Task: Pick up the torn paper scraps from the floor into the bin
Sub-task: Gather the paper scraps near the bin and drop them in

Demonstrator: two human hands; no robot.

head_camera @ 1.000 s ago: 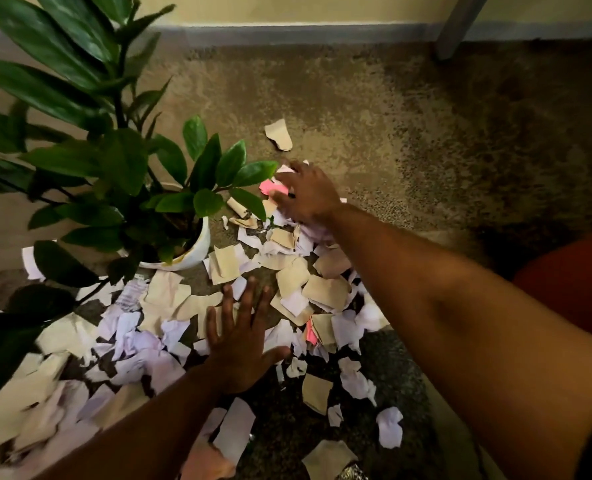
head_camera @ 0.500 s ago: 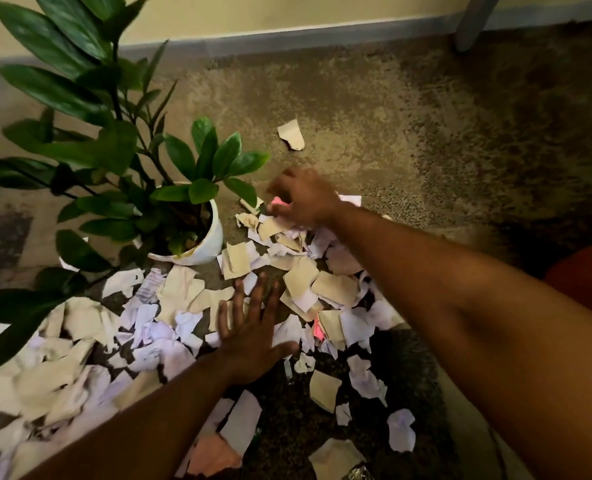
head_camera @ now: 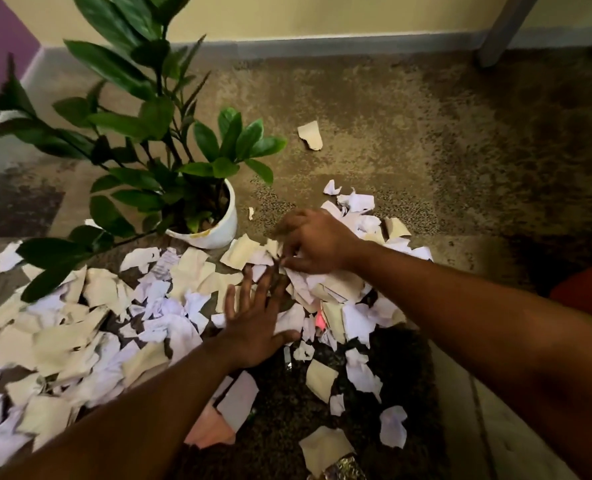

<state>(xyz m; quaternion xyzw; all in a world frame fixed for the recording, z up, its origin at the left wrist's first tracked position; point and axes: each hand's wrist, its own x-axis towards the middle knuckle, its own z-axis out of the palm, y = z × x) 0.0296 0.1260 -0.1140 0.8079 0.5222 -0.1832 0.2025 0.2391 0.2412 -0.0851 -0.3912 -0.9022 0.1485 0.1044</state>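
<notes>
A speckled brown floor (head_camera: 408, 140) was seen strewn with torn paper scraps (head_camera: 80, 327) in white, beige and pink, with a white pot (head_camera: 218, 223) holding a green plant stood among them and one lone beige scrap (head_camera: 310, 135) lying apart near the wall.

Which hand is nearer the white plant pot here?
Right. The right hand is on the scraps just beside the white plant pot, its fingertips toward it. The left hand lies flat on the paper scraps farther from the pot, closer to the camera.
</notes>
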